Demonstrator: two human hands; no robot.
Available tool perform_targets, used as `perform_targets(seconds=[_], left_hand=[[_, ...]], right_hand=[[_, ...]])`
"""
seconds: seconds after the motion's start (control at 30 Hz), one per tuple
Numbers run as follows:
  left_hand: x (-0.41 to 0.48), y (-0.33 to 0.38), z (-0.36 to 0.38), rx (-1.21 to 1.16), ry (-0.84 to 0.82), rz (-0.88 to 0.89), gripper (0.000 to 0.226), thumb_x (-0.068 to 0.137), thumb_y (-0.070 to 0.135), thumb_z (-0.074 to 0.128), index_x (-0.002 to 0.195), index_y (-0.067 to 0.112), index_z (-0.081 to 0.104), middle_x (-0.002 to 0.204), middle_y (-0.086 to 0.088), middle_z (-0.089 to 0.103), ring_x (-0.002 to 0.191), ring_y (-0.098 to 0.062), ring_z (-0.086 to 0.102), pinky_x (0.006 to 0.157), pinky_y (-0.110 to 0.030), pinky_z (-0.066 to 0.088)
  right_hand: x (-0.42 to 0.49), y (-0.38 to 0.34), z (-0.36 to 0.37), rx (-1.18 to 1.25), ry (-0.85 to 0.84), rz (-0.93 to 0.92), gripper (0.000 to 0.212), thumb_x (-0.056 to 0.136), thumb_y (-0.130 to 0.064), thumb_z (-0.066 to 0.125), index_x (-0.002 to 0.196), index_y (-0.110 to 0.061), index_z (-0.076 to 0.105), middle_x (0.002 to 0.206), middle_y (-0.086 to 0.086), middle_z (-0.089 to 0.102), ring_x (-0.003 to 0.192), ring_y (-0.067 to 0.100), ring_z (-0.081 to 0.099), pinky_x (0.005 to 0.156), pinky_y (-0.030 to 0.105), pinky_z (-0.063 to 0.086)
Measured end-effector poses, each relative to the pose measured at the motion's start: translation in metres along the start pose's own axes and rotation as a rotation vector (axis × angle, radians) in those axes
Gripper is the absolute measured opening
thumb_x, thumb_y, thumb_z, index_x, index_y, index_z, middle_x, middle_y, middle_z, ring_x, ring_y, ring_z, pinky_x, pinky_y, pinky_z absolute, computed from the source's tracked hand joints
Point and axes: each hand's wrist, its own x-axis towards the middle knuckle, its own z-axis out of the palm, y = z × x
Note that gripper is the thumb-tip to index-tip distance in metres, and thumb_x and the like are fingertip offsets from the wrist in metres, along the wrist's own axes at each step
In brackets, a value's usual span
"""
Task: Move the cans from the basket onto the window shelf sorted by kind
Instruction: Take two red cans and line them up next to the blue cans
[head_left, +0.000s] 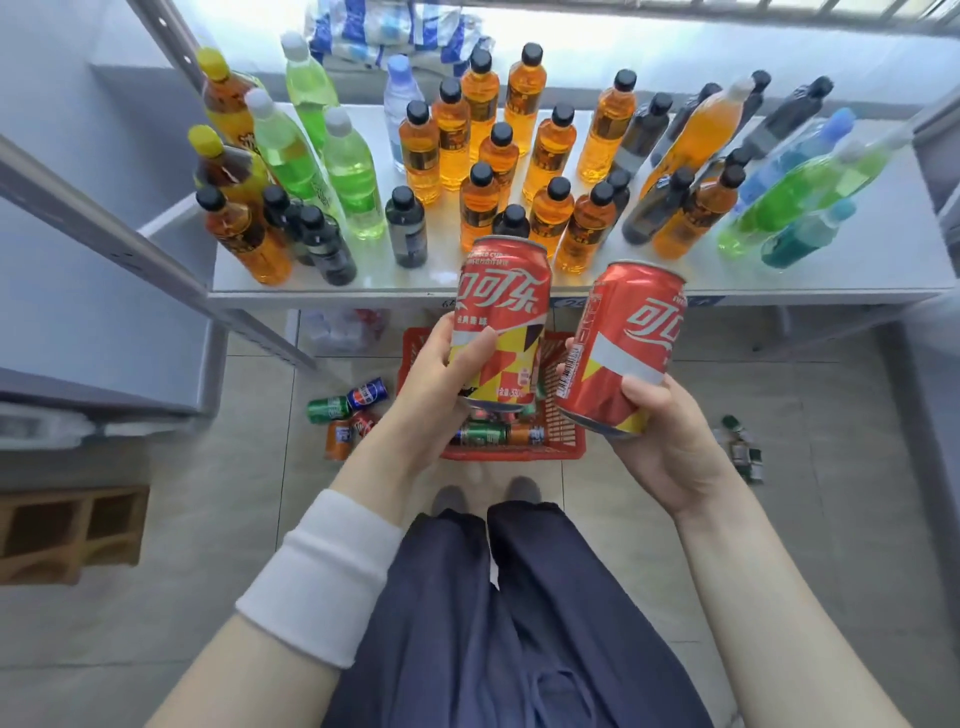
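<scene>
My left hand (441, 379) grips a red cola can (501, 306) upright, just in front of the white window shelf (857, 260). My right hand (660, 436) holds a second red cola can (631, 338), tilted slightly to the left. Both cans hang above the red plastic basket (511, 452) on the floor. In the basket lie more cans, among them a green can (480, 432), partly hidden by my hands. The shelf is crowded with bottles.
Several loose cans (345, 410) lie on the floor tiles left of the basket. Orange, dark, green and blue bottles (550, 150) fill most of the shelf; a bare strip runs along its front edge. A metal rack (130, 244) stands left, small bottles (743, 452) lie right.
</scene>
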Motion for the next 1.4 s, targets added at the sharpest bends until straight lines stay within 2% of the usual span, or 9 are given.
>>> perform_targets(seconds=[0.13,0.27,0.4,0.67,0.77,0.87,1.07,1.27,1.4], left_hand=[[-0.008,-0.004,0.006,0.024,0.024,0.018,0.105,0.044,0.057,0.084,0.128,0.01,0.043,0.113,-0.01,0.063,0.103,-0.027,0.063,0.087,-0.04,0.053],[-0.016,-0.031,0.016,-0.015,0.14,0.001,0.08,0.055,0.039,0.075,0.124,0.01,0.047,0.102,-0.004,0.068,0.091,-0.018,0.067,0.072,-0.029,0.054],[-0.025,-0.066,0.025,-0.076,0.239,-0.037,0.067,0.057,0.038,0.07,0.117,0.014,0.053,0.1,-0.004,0.068,0.086,-0.015,0.068,0.07,-0.028,0.055],[-0.066,-0.09,0.025,-0.03,0.168,-0.107,0.046,0.068,0.029,0.066,0.111,0.021,0.054,0.099,0.0,0.068,0.085,-0.011,0.068,0.072,-0.027,0.055],[-0.082,-0.096,0.02,0.024,0.1,-0.137,0.05,0.069,0.03,0.064,0.116,0.017,0.052,0.105,-0.003,0.067,0.09,-0.015,0.067,0.078,-0.031,0.055],[-0.1,-0.102,0.014,0.066,0.055,-0.15,0.059,0.063,0.033,0.072,0.116,0.018,0.052,0.105,-0.002,0.068,0.091,-0.014,0.068,0.077,-0.03,0.054],[-0.123,-0.111,0.026,0.137,-0.018,-0.177,0.077,0.05,0.044,0.074,0.119,0.017,0.051,0.107,-0.003,0.067,0.094,-0.017,0.066,0.078,-0.034,0.051],[-0.125,-0.118,0.06,0.224,-0.089,-0.172,0.076,0.051,0.046,0.073,0.119,0.02,0.052,0.111,-0.003,0.066,0.1,-0.018,0.066,0.085,-0.035,0.053],[-0.119,-0.125,0.09,0.241,-0.078,-0.18,0.074,0.053,0.044,0.075,0.119,0.021,0.052,0.11,-0.002,0.067,0.098,-0.017,0.066,0.082,-0.033,0.053]], right_hand=[[-0.003,0.0,-0.006,-0.012,-0.007,-0.001,0.088,0.043,-0.046,0.089,0.115,-0.012,0.053,0.1,0.001,0.071,0.093,0.015,0.067,0.076,0.028,0.054],[-0.007,0.012,-0.024,-0.048,0.004,0.075,0.096,0.043,-0.048,0.089,0.122,-0.008,0.049,0.108,0.004,0.068,0.1,0.018,0.065,0.081,0.031,0.054],[-0.021,0.027,-0.047,-0.105,0.034,0.148,0.093,0.042,-0.046,0.089,0.119,-0.01,0.053,0.106,0.004,0.069,0.097,0.018,0.065,0.077,0.031,0.054],[-0.079,0.068,-0.046,-0.045,0.201,0.123,0.103,0.033,-0.05,0.091,0.119,-0.01,0.051,0.106,0.005,0.068,0.097,0.017,0.065,0.082,0.029,0.055],[-0.102,0.089,-0.034,-0.02,0.257,0.083,0.102,0.035,-0.047,0.09,0.121,-0.009,0.051,0.113,0.011,0.064,0.103,0.023,0.062,0.093,0.039,0.05],[-0.125,0.107,-0.023,0.014,0.313,0.063,0.104,0.034,-0.047,0.091,0.121,-0.008,0.051,0.113,0.012,0.064,0.104,0.025,0.061,0.094,0.041,0.048],[-0.165,0.116,-0.02,0.06,0.389,-0.01,0.093,0.031,-0.047,0.091,0.11,-0.013,0.056,0.095,0.002,0.07,0.089,0.015,0.067,0.079,0.031,0.056],[-0.19,0.107,-0.04,0.092,0.481,-0.058,0.092,0.028,-0.048,0.091,0.107,-0.015,0.057,0.094,0.001,0.07,0.085,0.014,0.068,0.067,0.028,0.056],[-0.203,0.095,-0.065,0.104,0.527,-0.113,0.091,0.027,-0.049,0.09,0.104,-0.015,0.058,0.09,-0.001,0.071,0.084,0.012,0.068,0.069,0.025,0.055]])
